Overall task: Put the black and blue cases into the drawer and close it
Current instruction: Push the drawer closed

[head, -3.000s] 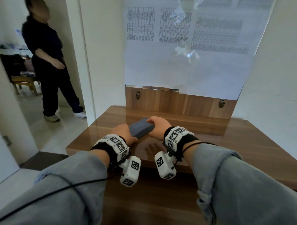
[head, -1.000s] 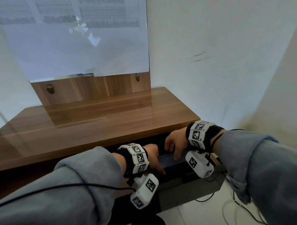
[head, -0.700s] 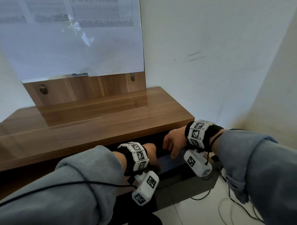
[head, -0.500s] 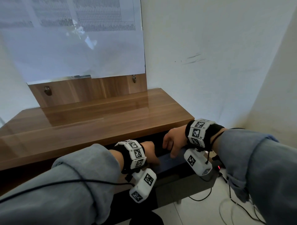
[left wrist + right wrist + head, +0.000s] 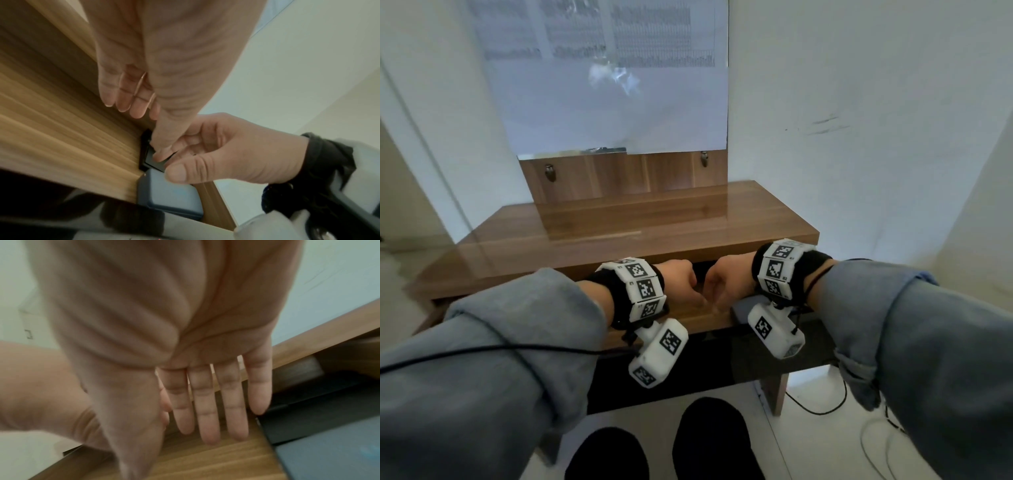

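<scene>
The blue-grey case (image 5: pixel 739 310) (image 5: pixel 170 201) (image 5: pixel 329 454) lies flat under the desk top, just right of a wooden panel (image 5: pixel 698 320) (image 5: pixel 205 464). The black case (image 5: pixel 147 162) (image 5: pixel 308 423) sits beside it, further in. My hands meet in front of that panel. My left hand (image 5: pixel 681 279) (image 5: pixel 123 97) has bent fingers against the wood, its thumb reaching to the black case's corner. My right hand (image 5: pixel 719 284) (image 5: pixel 205 410) lays straight fingers on the panel's top and holds nothing. A dark glossy drawer front (image 5: pixel 722 366) stands out below.
The wooden desk top (image 5: pixel 619 222) is bare, with a paper-covered mirror (image 5: pixel 619 85) behind it. A white wall stands close on the right. Cables (image 5: pixel 815 407) trail on the floor by the desk leg (image 5: pixel 779 390). My shoes (image 5: pixel 709 442) are under the drawer.
Three seconds ago both hands held the blue case on the desk top. Half a second ago they rested on it under the top. Now both are off it, together at the wooden panel.
</scene>
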